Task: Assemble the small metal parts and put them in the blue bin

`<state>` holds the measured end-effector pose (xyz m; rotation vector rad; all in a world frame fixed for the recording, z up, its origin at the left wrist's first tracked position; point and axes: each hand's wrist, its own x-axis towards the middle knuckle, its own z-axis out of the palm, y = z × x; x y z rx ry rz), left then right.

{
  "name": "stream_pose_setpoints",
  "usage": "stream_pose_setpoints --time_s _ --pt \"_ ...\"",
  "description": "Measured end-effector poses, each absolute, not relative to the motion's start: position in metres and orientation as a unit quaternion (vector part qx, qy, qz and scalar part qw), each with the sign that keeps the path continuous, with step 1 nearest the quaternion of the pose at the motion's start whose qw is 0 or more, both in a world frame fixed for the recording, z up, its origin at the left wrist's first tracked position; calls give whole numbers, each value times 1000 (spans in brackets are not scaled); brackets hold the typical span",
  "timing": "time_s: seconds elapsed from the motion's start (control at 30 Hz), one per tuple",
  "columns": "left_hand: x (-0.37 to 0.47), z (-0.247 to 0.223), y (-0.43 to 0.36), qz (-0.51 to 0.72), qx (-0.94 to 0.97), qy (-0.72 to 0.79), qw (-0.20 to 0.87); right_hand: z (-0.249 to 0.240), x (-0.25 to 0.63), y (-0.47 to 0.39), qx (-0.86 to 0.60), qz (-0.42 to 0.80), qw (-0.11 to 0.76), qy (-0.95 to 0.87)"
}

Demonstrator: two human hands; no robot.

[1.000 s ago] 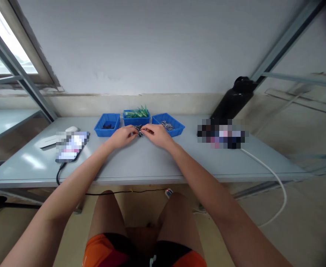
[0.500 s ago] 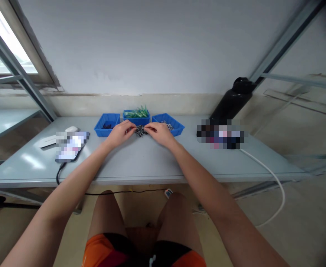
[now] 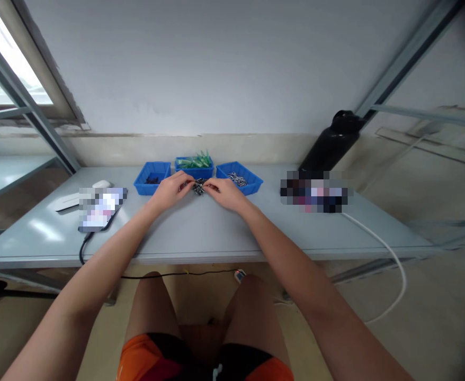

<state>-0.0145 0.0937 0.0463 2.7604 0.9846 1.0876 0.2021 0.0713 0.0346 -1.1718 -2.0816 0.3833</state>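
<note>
My left hand (image 3: pixel 173 189) and my right hand (image 3: pixel 225 192) face each other over the table, both with fingers pinched. What sits between the fingertips is too small to name. Just below them lies a small heap of dark and silvery pieces (image 3: pixel 199 188), partly covered by the fingers. Left of my left hand stands a blue bin (image 3: pixel 140 186) with dark small parts. Behind the hands, another blue bin (image 3: pixel 195 173) holds green strips (image 3: pixel 196 160). Beside my right hand, a third blue bin (image 3: pixel 255 182) contains thin silvery metal parts (image 3: pixel 238 179).
A phone (image 3: pixel 104 209) with a black cable lies at the left, near a white case (image 3: pixel 101 184). At the right stand a black bottle (image 3: pixel 331 142) and blurred-out items (image 3: pixel 314 192) with a white cable (image 3: pixel 391 251). A wall rises behind the table (image 3: pixel 200 238).
My right hand has shifted slightly left, closer to my left hand. The thin pale rod seen between the fingertips earlier no longer shows clearly. My left hand has barely moved.
</note>
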Motion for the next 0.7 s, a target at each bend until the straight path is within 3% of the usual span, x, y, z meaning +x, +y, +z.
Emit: stream_pose_setpoints --time_s 0.23,0.53,0.7 --pt "-15 39 101 266 909 319 24 38 202 69 -449 115 421 -780" --pt "-16 40 102 241 915 323 8 38 201 64 -388 216 371 -816" --pt "-16 40 102 241 915 324 11 39 201 64 -385 214 392 -808"
